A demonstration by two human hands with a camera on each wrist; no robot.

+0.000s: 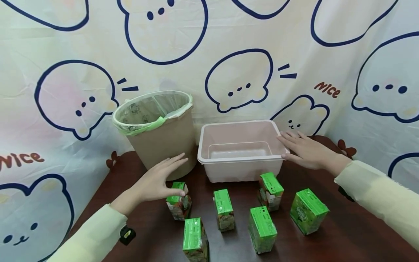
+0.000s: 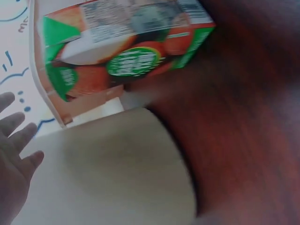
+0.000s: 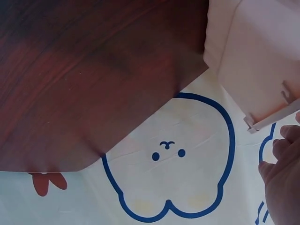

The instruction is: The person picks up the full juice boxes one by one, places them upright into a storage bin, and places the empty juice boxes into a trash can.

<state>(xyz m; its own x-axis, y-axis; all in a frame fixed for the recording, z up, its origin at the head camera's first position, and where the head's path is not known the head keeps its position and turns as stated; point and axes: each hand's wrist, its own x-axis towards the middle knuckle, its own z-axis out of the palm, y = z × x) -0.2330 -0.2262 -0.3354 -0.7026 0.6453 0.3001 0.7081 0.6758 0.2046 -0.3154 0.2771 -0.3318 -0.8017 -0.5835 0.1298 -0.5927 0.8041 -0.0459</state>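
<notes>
My left hand hovers with straight, spread fingers over a small green-topped drink carton, partly covering it from above. In the left wrist view that side shows a carton printed with fruit, while the hand has nothing in its fingers. At the right, my right hand lies with extended fingers at the right rim of a pale pink plastic tub. The right wrist view catches the hand beside the tub's edge. No items show inside the tub.
Behind my left hand stands a beige bin with a green-edged liner. More green-topped cartons stand upright before the tub: a middle one, a front-left one, a front one, one by the tub and a right one.
</notes>
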